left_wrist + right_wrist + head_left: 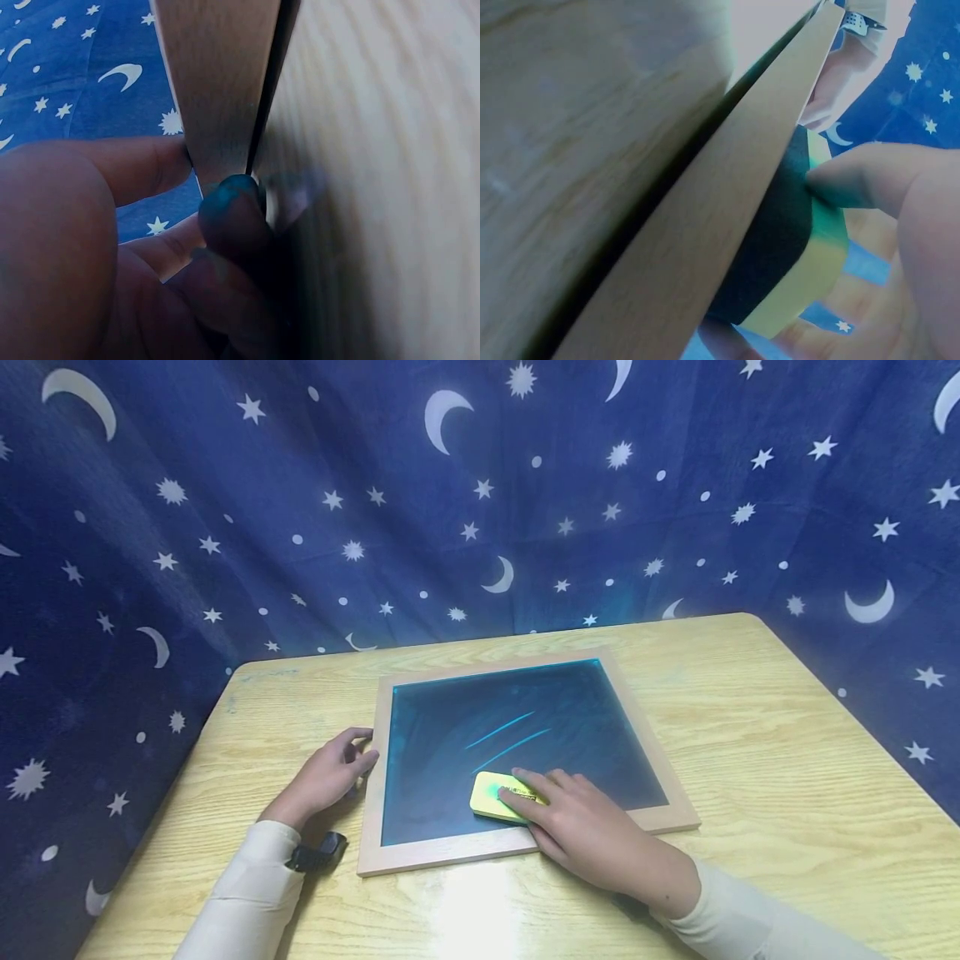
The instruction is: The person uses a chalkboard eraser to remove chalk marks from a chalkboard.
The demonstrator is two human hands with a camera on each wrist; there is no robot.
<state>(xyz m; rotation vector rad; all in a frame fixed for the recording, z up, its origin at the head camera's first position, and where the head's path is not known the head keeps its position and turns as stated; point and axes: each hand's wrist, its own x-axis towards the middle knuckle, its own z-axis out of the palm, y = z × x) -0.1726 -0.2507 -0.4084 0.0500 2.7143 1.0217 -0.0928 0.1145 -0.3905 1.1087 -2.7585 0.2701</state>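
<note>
A yellow eraser (495,795) with a dark underside lies on the chalkboard (450,710) near its lower edge. My right hand (588,831) grips it from the right, fingers over its top. In the right wrist view, a digit presses the eraser's teal-stained side (829,225). My left hand (330,777) holds the left side of the board's wooden frame (375,777). In the left wrist view, one digit touches the frame's edge while a teal-smudged fingertip (232,210) rests low against it. Two light-blue chalk strokes (510,749) slant across the board above the eraser.
The board lies flat on a light wooden table (787,760). Behind and beside the table hangs a dark blue curtain (375,527) with moons and stars. A black wrist device (318,853) sits at the left sleeve. Faint blue marks (262,677) show at the table's far left.
</note>
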